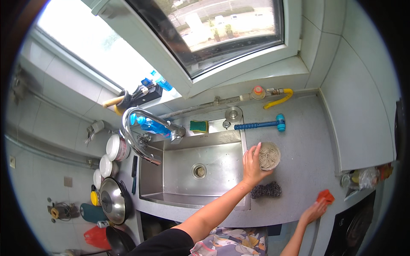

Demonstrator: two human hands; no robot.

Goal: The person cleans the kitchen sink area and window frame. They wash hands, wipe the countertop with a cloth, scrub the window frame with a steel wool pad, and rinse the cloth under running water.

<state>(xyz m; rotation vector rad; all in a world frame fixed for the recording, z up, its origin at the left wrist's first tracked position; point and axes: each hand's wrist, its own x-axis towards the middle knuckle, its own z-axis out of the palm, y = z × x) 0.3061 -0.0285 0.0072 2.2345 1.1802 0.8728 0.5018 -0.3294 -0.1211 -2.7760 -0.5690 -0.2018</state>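
My left hand [253, 166] curls around the side of a round, open-topped container [277, 161] standing on the grey countertop, right of the sink. Thin pale sticks [268, 156], perhaps toothpicks, lie jumbled inside it. My right hand [314, 212] presses an orange-red cloth [326, 196] onto the counter near its front right end. Two dark wire scourers [266, 190] sit just in front of the container. Behind it lies a mallet-shaped tool [260, 125] with a blue handle and a turquoise head.
A stainless steel sink [182, 160] with a curved chrome faucet [128, 128] is at left. A green sponge [199, 126] and a metal strainer [233, 114] rest on its back ledge. Lidded bowls [109, 165] and a lidded pan [112, 201] stand further left. A black cooktop [354, 224] is at right.
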